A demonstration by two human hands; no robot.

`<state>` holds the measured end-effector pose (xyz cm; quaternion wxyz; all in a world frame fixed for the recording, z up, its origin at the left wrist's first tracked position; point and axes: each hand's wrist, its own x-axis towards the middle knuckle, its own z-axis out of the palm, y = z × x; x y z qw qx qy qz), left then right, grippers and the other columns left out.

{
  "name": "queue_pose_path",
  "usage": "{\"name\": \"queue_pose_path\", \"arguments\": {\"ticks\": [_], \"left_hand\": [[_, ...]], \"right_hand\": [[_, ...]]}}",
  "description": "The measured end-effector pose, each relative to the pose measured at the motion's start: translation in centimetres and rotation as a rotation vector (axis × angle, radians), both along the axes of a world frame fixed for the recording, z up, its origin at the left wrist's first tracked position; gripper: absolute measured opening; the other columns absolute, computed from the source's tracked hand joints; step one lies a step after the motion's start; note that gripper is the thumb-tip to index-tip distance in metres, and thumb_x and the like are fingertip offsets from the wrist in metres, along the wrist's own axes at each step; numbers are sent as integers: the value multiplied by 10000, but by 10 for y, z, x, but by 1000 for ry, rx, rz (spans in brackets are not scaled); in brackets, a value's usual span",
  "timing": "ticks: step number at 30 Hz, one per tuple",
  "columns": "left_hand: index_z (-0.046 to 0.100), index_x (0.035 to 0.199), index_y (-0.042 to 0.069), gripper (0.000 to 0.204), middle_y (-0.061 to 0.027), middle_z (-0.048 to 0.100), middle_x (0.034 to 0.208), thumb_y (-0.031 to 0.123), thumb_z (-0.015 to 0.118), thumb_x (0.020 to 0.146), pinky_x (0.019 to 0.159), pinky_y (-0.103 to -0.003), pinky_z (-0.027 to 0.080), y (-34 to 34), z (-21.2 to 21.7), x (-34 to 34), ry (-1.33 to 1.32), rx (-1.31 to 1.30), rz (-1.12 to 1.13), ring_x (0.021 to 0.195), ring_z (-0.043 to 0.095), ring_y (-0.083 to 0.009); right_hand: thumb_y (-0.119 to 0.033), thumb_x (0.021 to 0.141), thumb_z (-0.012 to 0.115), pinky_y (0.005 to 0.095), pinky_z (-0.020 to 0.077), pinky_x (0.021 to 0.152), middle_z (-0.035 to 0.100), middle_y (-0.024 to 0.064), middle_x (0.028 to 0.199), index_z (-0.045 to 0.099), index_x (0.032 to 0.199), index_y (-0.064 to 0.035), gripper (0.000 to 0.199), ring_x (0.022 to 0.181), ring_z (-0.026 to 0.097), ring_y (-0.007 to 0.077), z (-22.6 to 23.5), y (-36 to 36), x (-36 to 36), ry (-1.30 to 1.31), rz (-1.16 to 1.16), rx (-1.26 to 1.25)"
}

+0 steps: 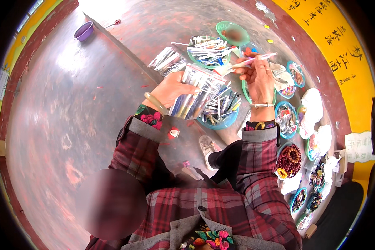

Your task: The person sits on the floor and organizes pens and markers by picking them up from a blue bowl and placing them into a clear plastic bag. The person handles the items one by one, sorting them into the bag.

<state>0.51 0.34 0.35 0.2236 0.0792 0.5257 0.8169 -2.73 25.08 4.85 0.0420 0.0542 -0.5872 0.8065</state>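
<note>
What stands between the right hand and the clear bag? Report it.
A white piece shows between the right hand and the clear bag, near the bag's top; whether it blocks the way is unclear. I see nothing else between them.

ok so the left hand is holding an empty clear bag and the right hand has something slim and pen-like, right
Not quite: the clear bag in the left hand isn't empty. The head view shows many slim sticks inside it. The right hand does have something slim and pen-like.
</note>
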Motion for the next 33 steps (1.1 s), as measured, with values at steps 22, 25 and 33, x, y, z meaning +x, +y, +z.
{"name": "queue_pose_path", "arguments": {"ticks": [22, 25, 33], "left_hand": [[532, 1153, -64, 351, -103, 637, 1049, -27, 596, 809, 822, -300, 501, 1, -1, 1, -18, -1, -122, 927, 623, -163], [530, 1156, -65, 352, -101, 635, 1054, -23, 594, 812, 826, -299, 499, 1, -1, 1, -10, -11, -132, 935, 620, -164], [532, 1153, -63, 342, -101, 636, 1045, -15, 592, 820, 815, -295, 502, 2, -1, 1, -56, 24, -126, 918, 624, -165]], "right_hand": [[-61, 873, 596, 261, 547, 633, 610, 56, 849, 466, 1238, -19, 390, 711, 615, 131, -10, -8, -7, 127, -138, -17], [-42, 865, 600, 255, 546, 623, 635, 76, 874, 499, 1175, -17, 327, 728, 630, 143, -11, -8, -10, 87, -128, -42], [-1, 834, 621, 240, 540, 612, 654, 89, 864, 567, 1057, -14, 230, 738, 638, 144, -16, -17, -5, 59, 34, -24]]}}
